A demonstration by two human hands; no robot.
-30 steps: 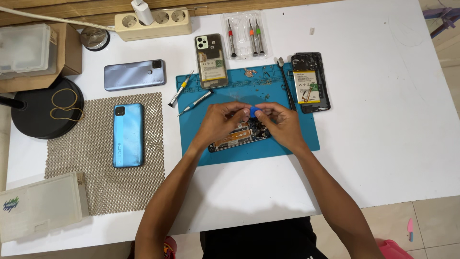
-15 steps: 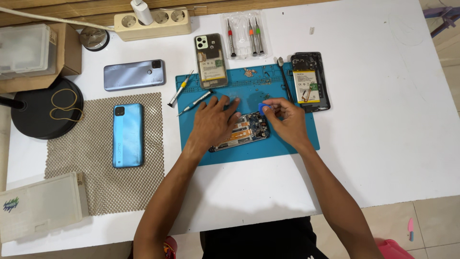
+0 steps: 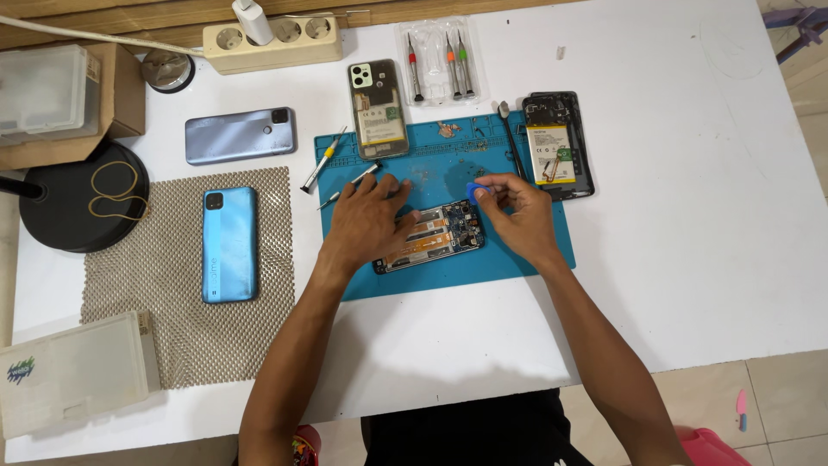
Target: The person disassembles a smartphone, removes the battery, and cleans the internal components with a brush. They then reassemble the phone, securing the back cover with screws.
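A brown cardboard box (image 3: 121,86) sits at ten o'clock; white-and-yellow labels cover the batteries of two opened phones (image 3: 379,108) (image 3: 556,147) at twelve and one o'clock.

- The table (image 3: 690,216) is white, smooth and matt.
- The work mat (image 3: 517,259) is blue and matt, and looks rubbery.
- The opened phone (image 3: 431,237) under the left hand (image 3: 366,224) shows bare circuit boards with dull metal shields and orange flat cables.
- The pick (image 3: 475,190) pinched in the right hand (image 3: 517,216) is blue, smooth plastic.
- The light blue phone (image 3: 229,244) has a glossy plastic back.
- The mesh pad (image 3: 129,285) beneath it is beige with a rough, open weave.
- The screwdrivers (image 3: 435,62) have thin metal shafts and lie in a clear plastic tray.
- The lamp base (image 3: 52,216) is black and matt.
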